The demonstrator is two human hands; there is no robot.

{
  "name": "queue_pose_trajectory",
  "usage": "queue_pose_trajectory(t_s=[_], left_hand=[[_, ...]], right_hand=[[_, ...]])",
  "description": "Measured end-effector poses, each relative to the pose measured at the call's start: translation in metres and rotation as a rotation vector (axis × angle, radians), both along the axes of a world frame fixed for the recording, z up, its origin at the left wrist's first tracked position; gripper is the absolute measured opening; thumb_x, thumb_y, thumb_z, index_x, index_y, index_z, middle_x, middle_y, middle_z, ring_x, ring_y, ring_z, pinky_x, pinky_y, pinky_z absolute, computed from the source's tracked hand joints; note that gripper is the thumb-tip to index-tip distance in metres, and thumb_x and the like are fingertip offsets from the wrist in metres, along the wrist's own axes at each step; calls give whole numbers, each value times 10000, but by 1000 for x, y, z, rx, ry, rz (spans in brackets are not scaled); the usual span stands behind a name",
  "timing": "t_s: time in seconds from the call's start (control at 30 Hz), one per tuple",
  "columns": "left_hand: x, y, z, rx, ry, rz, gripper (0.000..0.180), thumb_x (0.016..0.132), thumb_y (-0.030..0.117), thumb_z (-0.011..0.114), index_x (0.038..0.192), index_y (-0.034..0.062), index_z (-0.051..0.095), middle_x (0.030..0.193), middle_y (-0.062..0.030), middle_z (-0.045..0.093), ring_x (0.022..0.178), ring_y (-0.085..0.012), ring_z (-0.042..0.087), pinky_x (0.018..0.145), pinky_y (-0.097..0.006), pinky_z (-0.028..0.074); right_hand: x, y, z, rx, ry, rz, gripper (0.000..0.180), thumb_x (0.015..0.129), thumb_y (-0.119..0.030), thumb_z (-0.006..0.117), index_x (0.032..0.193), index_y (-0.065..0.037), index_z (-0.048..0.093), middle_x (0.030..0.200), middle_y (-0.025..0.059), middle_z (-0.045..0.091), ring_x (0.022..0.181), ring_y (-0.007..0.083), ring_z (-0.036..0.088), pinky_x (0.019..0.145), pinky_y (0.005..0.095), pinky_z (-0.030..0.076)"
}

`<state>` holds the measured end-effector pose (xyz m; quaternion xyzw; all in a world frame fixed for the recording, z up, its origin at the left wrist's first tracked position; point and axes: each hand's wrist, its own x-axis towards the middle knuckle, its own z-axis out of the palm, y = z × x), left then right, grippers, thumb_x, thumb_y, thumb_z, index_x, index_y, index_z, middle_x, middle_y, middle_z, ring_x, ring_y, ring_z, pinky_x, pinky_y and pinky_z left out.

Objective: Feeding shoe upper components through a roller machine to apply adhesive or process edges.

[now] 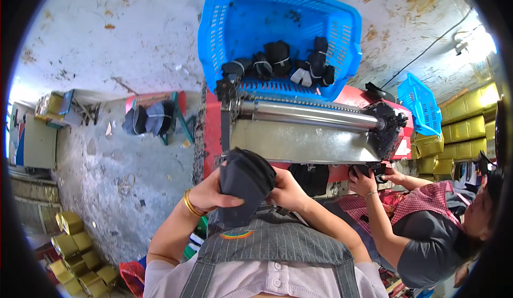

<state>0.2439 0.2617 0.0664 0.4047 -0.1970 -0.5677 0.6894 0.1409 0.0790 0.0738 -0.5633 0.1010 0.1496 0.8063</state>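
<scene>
A thick stack of black flat pieces (243, 186), perhaps fabric or leather, is held up in front of my striped apron. My left hand (211, 191) is closed round its left side, with the thumb across the front face. At the right edge of the stack, my right hand (288, 189) has its fingers bent in against it; some fingertips are hidden behind. Just beyond my hands is a machine with a shiny metal roller (315, 113) and a metal plate (299, 140) sloping toward me.
Behind the roller, a blue basket (278, 17) holds several tied black bundles (278, 57). To my right, a co-worker's hands (366, 180) handle a black piece at the machine. More bundles (149, 117) lie on a red stool at left. Gold tins (80, 255) are stacked lower left.
</scene>
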Motion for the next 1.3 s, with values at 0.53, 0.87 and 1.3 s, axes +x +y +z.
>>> queue_pose_trajectory(t_s=[0.53,0.87,1.3], left_hand=[[99,-103,90,97,-567,-168,765,659,169,774,1254,-22,333,1124,-77,516,1034,-133,482,919,-299,392],[337,-195,-23,671,-565,-6,618,707,195,740,1183,-55,435,1048,-135,591,889,-189,617,738,-314,524],[434,-198,-122,743,-1583,124,532,773,280,597,1186,-40,498,1075,-169,588,957,-211,585,797,-321,463]], right_hand=[[25,-37,101,-500,-569,-18,577,710,-97,702,1209,8,433,1216,193,453,737,162,595,595,265,472],[-64,-42,-27,-712,-35,-650,226,738,66,576,959,26,555,923,100,559,843,165,548,751,249,434],[-116,-5,-74,-1070,346,-812,141,819,-19,577,957,6,569,862,141,602,781,219,603,697,281,468]])
